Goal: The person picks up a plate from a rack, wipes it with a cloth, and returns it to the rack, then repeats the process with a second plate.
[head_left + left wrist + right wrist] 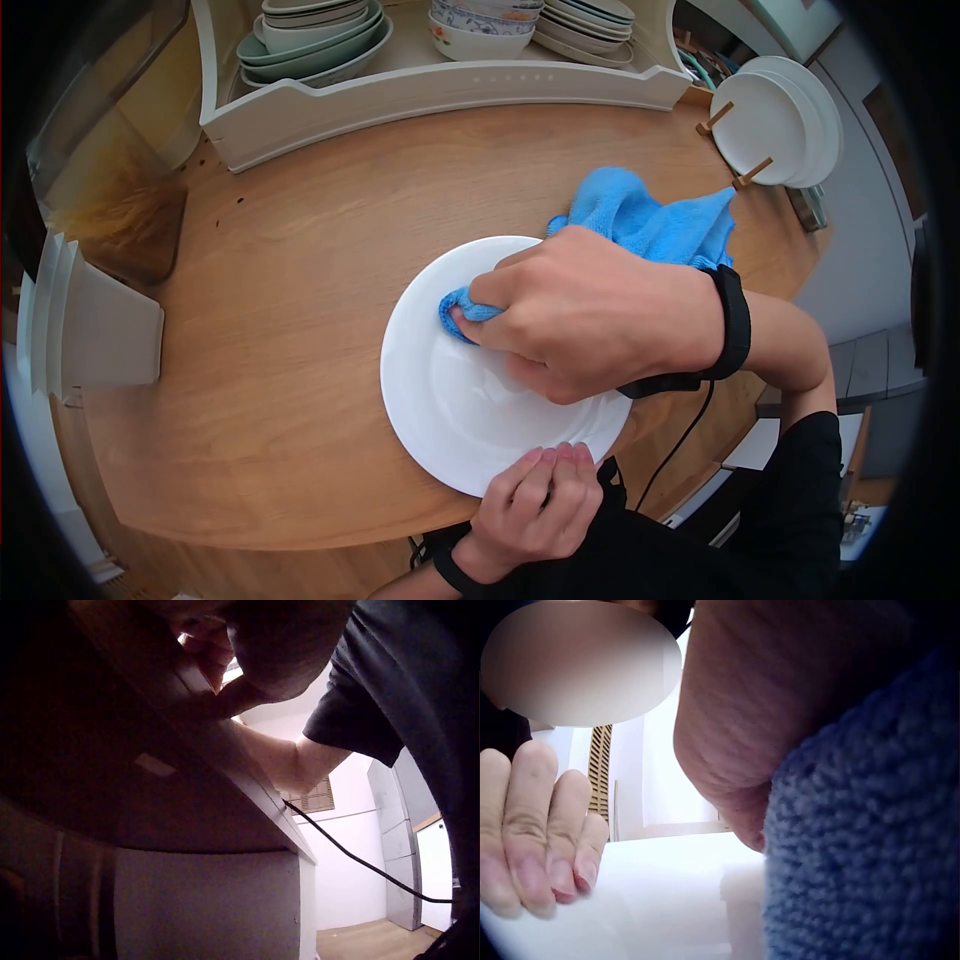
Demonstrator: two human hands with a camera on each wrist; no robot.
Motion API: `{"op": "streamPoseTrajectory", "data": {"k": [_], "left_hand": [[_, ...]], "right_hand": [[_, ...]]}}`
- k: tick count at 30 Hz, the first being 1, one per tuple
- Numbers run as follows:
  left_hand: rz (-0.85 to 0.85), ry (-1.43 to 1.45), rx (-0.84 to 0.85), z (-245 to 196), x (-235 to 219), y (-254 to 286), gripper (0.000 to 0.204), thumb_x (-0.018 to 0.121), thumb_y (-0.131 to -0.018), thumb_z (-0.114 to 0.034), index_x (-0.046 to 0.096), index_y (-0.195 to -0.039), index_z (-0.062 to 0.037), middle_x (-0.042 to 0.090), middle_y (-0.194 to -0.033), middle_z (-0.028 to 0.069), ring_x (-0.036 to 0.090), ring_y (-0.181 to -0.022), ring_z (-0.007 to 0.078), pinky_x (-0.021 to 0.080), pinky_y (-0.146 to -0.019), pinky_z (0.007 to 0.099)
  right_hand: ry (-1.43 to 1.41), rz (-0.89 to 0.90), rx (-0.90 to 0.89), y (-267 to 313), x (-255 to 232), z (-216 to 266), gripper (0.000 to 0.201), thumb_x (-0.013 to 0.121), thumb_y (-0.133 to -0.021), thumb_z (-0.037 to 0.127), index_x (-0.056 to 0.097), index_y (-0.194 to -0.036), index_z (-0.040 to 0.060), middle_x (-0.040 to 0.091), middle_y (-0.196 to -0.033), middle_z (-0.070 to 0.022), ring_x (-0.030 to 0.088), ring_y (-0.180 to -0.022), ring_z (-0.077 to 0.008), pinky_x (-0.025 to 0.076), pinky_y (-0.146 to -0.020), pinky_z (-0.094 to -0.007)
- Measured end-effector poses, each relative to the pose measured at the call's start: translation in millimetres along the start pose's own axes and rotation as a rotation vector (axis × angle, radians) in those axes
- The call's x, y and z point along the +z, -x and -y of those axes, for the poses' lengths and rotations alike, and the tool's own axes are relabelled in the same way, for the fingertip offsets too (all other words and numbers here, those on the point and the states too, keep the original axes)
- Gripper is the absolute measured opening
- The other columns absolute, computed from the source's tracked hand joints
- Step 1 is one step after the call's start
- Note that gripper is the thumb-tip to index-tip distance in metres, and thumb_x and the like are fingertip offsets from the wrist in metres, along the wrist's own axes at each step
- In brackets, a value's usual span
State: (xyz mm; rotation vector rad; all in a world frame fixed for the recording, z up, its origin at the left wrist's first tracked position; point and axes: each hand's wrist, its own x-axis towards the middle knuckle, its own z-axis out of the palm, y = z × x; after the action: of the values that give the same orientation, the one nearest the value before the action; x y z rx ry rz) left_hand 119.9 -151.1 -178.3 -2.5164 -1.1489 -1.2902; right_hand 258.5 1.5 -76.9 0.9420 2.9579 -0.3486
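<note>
A white plate (pixel 430 400) lies at the table's front edge in the head view. Over its upper right part, my right hand (pixel 590 315) grips a blue cloth (pixel 640 215), and a fold of it pokes out by the fingertips against the plate; the rest trails behind the hand. My left hand (pixel 540 510) holds the plate's near rim, its fingers lying together on top; the thumb is hidden. The right wrist view shows the left fingers (pixel 536 825) on the plate (pixel 660 900) beside the knitted-looking cloth (pixel 862 825). The left wrist view is mostly dark.
A white shelf (pixel 440 90) with stacked bowls (pixel 485 35) and dishes stands at the back. White plates (pixel 770 120) stand in a wooden rack at the right. White containers (pixel 110 320) and a clear container (pixel 120 210) are at the left. A black cable (pixel 680 440) hangs from the right wrist.
</note>
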Motion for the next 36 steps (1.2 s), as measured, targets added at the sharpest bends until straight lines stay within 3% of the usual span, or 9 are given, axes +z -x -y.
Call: {"op": "streamPoseTrajectory", "data": {"k": [8, 12, 14, 16, 17, 24, 27, 33, 36], "left_hand": [[0.04, -0.024, 0.033, 0, -4, -2, 0.012, 0.072, -0.084, -0.013, 0.074, -0.093, -0.0055, 0.065, -0.088, 0.0023, 0.062, -0.086, 0.018, 0.053, -0.078, 0.0317], [0.042, -0.009, 0.02, -2, -1, 0, 0.019, 0.077, -0.08, -0.013, 0.075, -0.096, -0.0036, 0.066, -0.088, 0.003, 0.062, -0.084, 0.0205, 0.052, -0.074, 0.0346], [0.039, -0.026, 0.007, -4, -1, -2, 0.016, 0.075, -0.081, -0.013, 0.075, -0.095, -0.0054, 0.064, -0.087, 0.0021, 0.062, -0.086, 0.0184, 0.053, -0.077, 0.0323], [0.035, -0.045, -0.002, -5, -1, -2, 0.013, 0.074, -0.082, -0.014, 0.074, -0.093, -0.0071, 0.062, -0.086, 0.0011, 0.063, -0.087, 0.0162, 0.054, -0.079, 0.03], [0.039, -0.018, -0.009, -5, -2, -1, 0.018, 0.077, -0.079, -0.012, 0.074, -0.096, -0.0054, 0.064, -0.089, 0.0027, 0.063, -0.086, 0.0192, 0.053, -0.077, 0.0329], [0.068, 0.007, -0.075, -14, -5, 0, 0.025, 0.081, -0.077, -0.008, 0.074, -0.1, -0.0048, 0.066, -0.096, 0.0053, 0.061, -0.09, 0.0251, 0.053, -0.078, 0.0374], [0.08, -0.007, -0.101, -16, -5, 0, 0.025, 0.081, -0.078, -0.007, 0.073, -0.102, -0.0052, 0.066, -0.096, 0.0056, 0.061, -0.091, 0.0263, 0.053, -0.08, 0.0386], [0.082, -0.027, -0.096, -16, -4, 3, 0.027, 0.08, -0.079, -0.007, 0.072, -0.105, -0.0054, 0.066, -0.096, 0.0058, 0.061, -0.09, 0.0268, 0.053, -0.082, 0.0398], [0.07, -0.024, -0.09, -16, -3, 2, 0.026, 0.08, -0.079, -0.006, 0.072, -0.104, -0.0057, 0.066, -0.096, 0.0061, 0.061, -0.089, 0.0268, 0.053, -0.083, 0.0403]], "right_hand": [[-0.222, 0.179, -0.103, -12, -2, 21, 0.029, 0.068, -0.075, 0.009, 0.076, -0.101, 0.0006, 0.06, -0.077, -0.0126, 0.064, -0.067, -0.0352, 0.05, -0.059, -0.0465], [-0.255, 0.107, -0.148, -8, 3, 13, 0.028, 0.068, -0.077, 0.01, 0.078, -0.103, 0.0062, 0.061, -0.077, -0.0119, 0.064, -0.067, -0.0351, 0.05, -0.058, -0.046], [-0.178, 0.044, -0.071, -7, -1, 9, 0.029, 0.069, -0.078, 0.01, 0.08, -0.105, 0.0143, 0.063, -0.078, -0.0108, 0.065, -0.068, -0.0346, 0.05, -0.057, -0.0445], [-0.169, -0.01, -0.02, -2, -3, 3, 0.024, 0.069, -0.08, 0.011, 0.081, -0.101, 0.0123, 0.067, -0.078, -0.0147, 0.067, -0.071, -0.0375, 0.052, -0.061, -0.0456], [-0.157, -0.056, 0.035, 1, -5, 0, 0.02, 0.068, -0.081, 0.011, 0.081, -0.096, 0.0103, 0.071, -0.078, -0.0185, 0.069, -0.074, -0.0404, 0.054, -0.065, -0.0467], [-0.06, -0.067, 0.16, 32, -9, -24, 0.027, 0.065, -0.081, 0.011, 0.081, -0.102, 0.0114, 0.072, -0.08, -0.019, 0.069, -0.074, -0.0402, 0.054, -0.064, -0.0458], [-0.082, -0.015, 0.2, 54, -11, -31, 0.029, 0.068, -0.081, 0.011, 0.08, -0.106, 0.0168, 0.067, -0.08, -0.012, 0.066, -0.072, -0.0348, 0.051, -0.061, -0.0444], [-0.138, -0.093, 0.094, 96, 1, -19, 0.036, 0.068, -0.078, 0.011, 0.074, -0.114, 0.0105, 0.065, -0.083, -0.0128, 0.064, -0.067, -0.0357, 0.049, -0.057, -0.0457], [-0.279, 0.016, -0.061, 113, 0, -12, 0.039, 0.069, -0.079, 0.012, 0.073, -0.118, 0.0114, 0.058, -0.082, -0.0117, 0.063, -0.067, -0.0342, 0.048, -0.056, -0.0447]]}}
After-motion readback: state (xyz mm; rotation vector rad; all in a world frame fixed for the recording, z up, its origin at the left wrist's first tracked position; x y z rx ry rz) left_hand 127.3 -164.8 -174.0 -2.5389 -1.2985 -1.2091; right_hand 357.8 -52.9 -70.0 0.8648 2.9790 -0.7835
